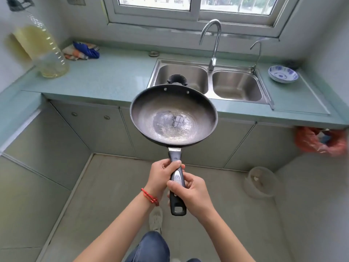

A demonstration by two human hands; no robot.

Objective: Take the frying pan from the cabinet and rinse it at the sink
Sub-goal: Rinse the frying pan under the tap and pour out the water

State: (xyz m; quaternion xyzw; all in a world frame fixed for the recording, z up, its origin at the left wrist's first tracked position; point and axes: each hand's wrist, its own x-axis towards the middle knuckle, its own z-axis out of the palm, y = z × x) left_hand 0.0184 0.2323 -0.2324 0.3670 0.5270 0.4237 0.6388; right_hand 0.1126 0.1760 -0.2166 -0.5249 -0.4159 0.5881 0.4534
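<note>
My left hand point(163, 173) and right hand point(190, 191) are both closed around the frying pan point(173, 115) handle, before the sink point(209, 82).

One view only, worn on the head; it looks forward and steeply down, wide-angled, so the straight counter edges bow; the double sink point(209, 82) and window point(194, 8) lie across the upper frame, well off; the frying pan point(173, 115) sits close at centre; the person's forearms, knee and shoe fill the bottom edge.
</note>
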